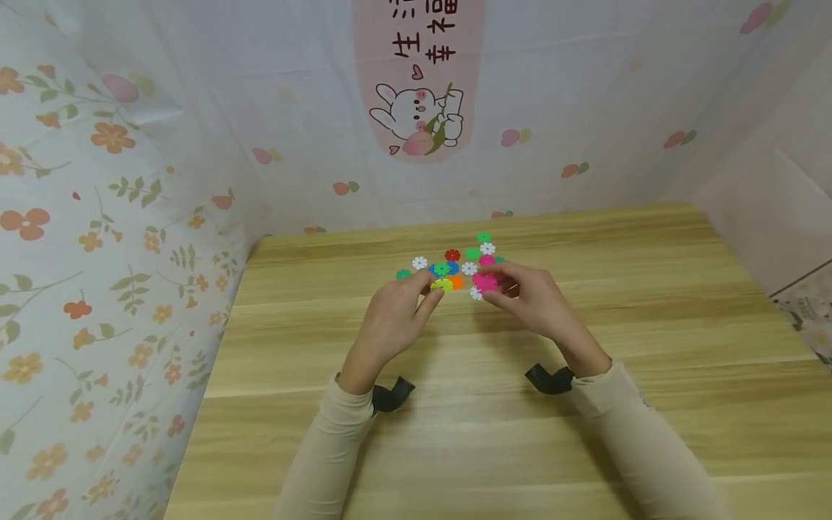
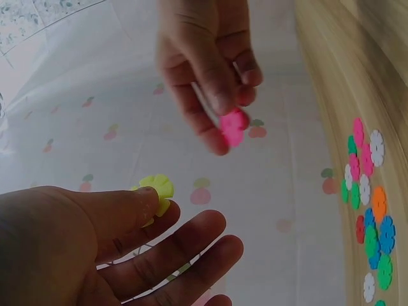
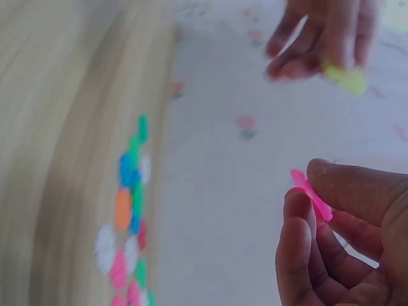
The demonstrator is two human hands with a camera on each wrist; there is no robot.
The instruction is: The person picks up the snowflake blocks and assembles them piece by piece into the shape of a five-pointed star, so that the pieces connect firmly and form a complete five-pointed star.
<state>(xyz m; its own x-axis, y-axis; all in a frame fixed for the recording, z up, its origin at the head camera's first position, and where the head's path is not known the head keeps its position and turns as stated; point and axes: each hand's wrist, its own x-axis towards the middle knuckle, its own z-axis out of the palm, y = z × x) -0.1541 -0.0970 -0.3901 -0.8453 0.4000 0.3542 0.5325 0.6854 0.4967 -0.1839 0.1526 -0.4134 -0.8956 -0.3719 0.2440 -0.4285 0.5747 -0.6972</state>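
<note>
Left hand pinches 1 yellow disc (flower-shaped), right hand 1 pink disc.

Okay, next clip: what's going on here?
A person's left hand pinches a yellow flower-shaped disc while the right hand pinches a pink one. The two held pieces are apart from each other, raised above the wooden table. Beyond the hands, more discs lie loosely grouped on it, in red, white, green, blue, orange and pink.
</note>
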